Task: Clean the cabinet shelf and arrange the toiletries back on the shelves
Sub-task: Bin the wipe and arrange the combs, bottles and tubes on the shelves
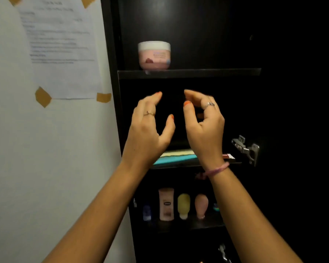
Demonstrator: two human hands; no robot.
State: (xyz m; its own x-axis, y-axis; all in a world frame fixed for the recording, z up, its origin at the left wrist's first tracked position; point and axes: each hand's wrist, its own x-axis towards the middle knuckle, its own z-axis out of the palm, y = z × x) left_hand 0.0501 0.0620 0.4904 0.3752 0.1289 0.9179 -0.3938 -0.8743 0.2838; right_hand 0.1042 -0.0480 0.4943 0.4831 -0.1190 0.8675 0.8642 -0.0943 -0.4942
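Both hands are raised empty in front of the dark cabinet, the left hand (pixel 148 128) at nine o'clock of the right hand (pixel 204 126), fingers loosely curved and holding nothing. The pink jar (pixel 154 55) sits at twelve o'clock above them on the top shelf (pixel 217 72) (near its front edge). A careless upward reach could, I judge, knock it off; the bottles (pixel 166 204) at six o'clock could tip likewise.

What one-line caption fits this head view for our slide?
Both hands, left and right, are raised empty before a dark cabinet; a pink jar sits above, bottles below.
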